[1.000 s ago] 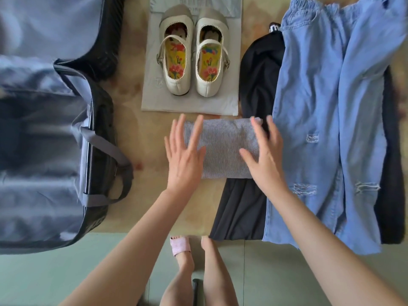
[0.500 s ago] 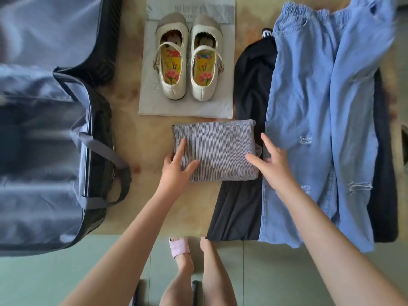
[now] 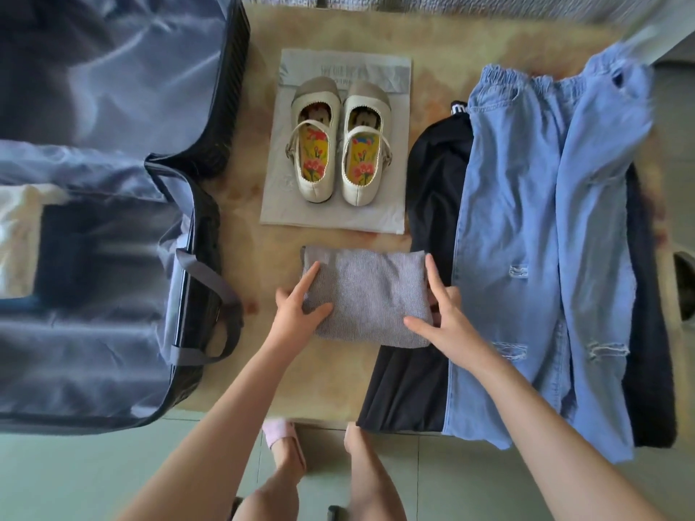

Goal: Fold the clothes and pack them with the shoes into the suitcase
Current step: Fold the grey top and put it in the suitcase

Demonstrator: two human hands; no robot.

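A folded grey knit garment (image 3: 370, 291) lies on the beige table. My left hand (image 3: 297, 310) grips its left edge, thumb on top and fingers tucked under. My right hand (image 3: 443, 317) holds its right edge the same way. A pair of cream shoes (image 3: 340, 144) with flowered insoles stands on a grey bag (image 3: 395, 204) behind the garment. Light blue ripped jeans (image 3: 526, 238) lie spread out on the right over a black garment (image 3: 432, 189). The open suitcase (image 3: 113, 220) with grey-blue lining fills the left side.
Something white (image 3: 18, 227) lies in the suitcase's near half. A grey strap (image 3: 210, 306) loops out over the suitcase rim toward the table. My legs and a pink slipper (image 3: 282, 438) show below the table's front edge (image 3: 319, 411), on green floor tiles.
Both hands slid from flat on top of the grey garment to its side edges and took hold of it. The camera view shifted, showing more of the suitcase.
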